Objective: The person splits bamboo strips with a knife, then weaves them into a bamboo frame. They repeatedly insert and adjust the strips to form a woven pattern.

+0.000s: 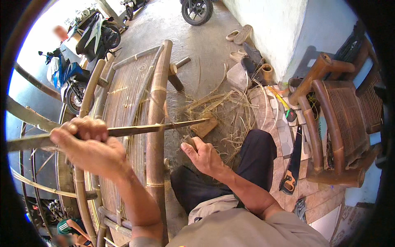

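A long bamboo strip (144,129) is being gripped at the left by the left hand (92,150) and is being held across the bamboo desk (157,88). A short-handled tool (189,141) is being clasped in the right hand (204,157); its blade is not being shown clearly. Some paring is apparently being evidenced by the shavings (241,108) farther right; how much is being left cannot be told.

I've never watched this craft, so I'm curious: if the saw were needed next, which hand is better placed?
Probably the right hand: the saw lies on that side, though it grips a handle. The left hand is farther off, closed around the long strip.
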The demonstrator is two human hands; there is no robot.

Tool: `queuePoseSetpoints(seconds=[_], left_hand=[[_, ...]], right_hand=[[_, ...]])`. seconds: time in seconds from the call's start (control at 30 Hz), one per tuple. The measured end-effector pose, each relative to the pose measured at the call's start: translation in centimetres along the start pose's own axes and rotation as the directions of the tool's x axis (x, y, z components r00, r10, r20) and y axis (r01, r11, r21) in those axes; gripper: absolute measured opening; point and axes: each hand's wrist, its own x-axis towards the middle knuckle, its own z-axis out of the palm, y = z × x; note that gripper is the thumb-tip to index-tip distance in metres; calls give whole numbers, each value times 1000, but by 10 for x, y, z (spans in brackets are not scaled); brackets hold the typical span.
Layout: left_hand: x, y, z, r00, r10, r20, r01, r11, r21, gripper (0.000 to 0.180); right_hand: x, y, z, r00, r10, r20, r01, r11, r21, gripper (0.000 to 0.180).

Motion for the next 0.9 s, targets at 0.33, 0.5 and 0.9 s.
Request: queuePoseSetpoints(seconds=[0.33,0.5,0.9], left_hand=[[17,-27,0,998,27,-65,-18,991,130,43],[35,-44,-9,998,12,-61,-2,987,162,43],[76,-80,-15,988,-2,-154,41,967,250,43]], right_hand=[[28,25,5,997,-27,-68,30,999,41,42],[48,68,16,991,-14,-136,-8,987,-158,47],[81,145,27,986,119,-119,-144,964,-223,58]])
